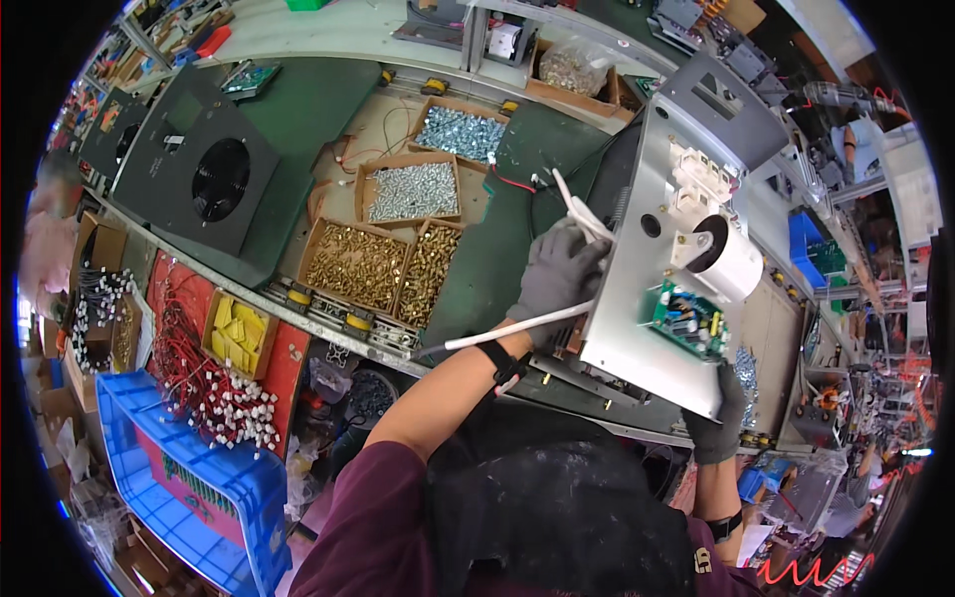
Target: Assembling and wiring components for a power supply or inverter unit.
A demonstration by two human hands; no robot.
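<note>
I am holding a grey metal panel (637, 298) tilted up off the green bench (497, 269), and my left hand (557, 274), in a grey glove, is gripping its left edge with the fingers curled shut around it, together with some white tubing (517, 326) that is running under the palm. My right hand (724, 413), also gloved, is pinching the panel's lower right corner, fingers closed on the metal. The panel is already carrying a white cylinder part (731, 261), a green circuit board (684, 320) and a white plastic block (701, 174), so I am judging the assembly well along, though I cannot tell which screws are still missing. Cardboard boxes of brass screws (358, 264) and silver screws (413, 191) are sitting near my left hand, and a bundle of red wires (204, 383) is lying over a blue crate (189, 478) further left.
</note>
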